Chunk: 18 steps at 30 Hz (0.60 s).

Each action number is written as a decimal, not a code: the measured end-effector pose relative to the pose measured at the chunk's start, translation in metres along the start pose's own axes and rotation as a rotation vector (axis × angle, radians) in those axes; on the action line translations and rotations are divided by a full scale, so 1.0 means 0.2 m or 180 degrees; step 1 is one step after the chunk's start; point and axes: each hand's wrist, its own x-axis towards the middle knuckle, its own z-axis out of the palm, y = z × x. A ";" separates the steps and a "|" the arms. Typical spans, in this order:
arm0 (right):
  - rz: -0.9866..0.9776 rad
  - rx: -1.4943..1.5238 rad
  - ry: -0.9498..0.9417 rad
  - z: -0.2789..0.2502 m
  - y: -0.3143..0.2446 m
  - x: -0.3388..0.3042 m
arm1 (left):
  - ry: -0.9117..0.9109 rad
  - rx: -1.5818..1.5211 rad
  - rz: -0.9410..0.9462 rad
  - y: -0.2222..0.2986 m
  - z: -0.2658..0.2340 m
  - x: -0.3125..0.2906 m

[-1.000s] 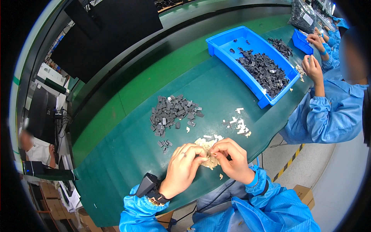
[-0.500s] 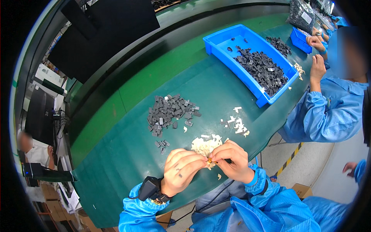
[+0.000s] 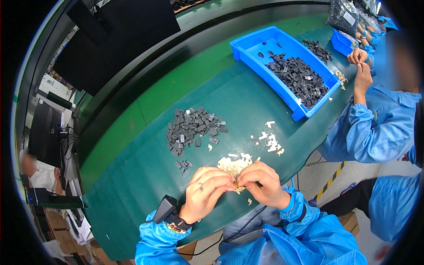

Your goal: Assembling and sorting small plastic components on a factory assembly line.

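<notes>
Closest in, the person's left hand (image 3: 206,191) and right hand (image 3: 261,184) are pressed together at the table's near edge, fingertips of both pinched on one small pale piece (image 3: 239,188) between them. A second ago the hands sat a little apart, working at the same spot; now the knuckles nearly touch and the piece is almost hidden. A black device (image 3: 167,209) is strapped at the left wrist.

Just beyond the fingers lies the cream-coloured heap of scraps (image 3: 233,164), unchanged. Further right, the scatter of white bits (image 3: 269,141) lies where it did. To the left, the pile of dark grey parts (image 3: 191,129) rests on the green mat (image 3: 132,176), undisturbed.

Farther back, the blue tray (image 3: 256,44) holds more dark parts. At the far right, a co-worker's hands (image 3: 360,66) are raised together, higher than before.
</notes>
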 end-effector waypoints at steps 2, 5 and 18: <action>0.0044 0.0051 -0.0052 0.00 0.00 0.00 | -0.0139 -0.0181 -0.0222 0.00 -0.01 0.01; 0.0079 0.0114 -0.0125 0.00 0.00 0.00 | -0.0359 -0.0567 -0.0697 0.00 -0.02 0.02; -0.0067 0.0069 -0.0260 -0.01 0.01 0.00 | -0.0710 -0.0862 -0.0870 -0.02 -0.07 0.04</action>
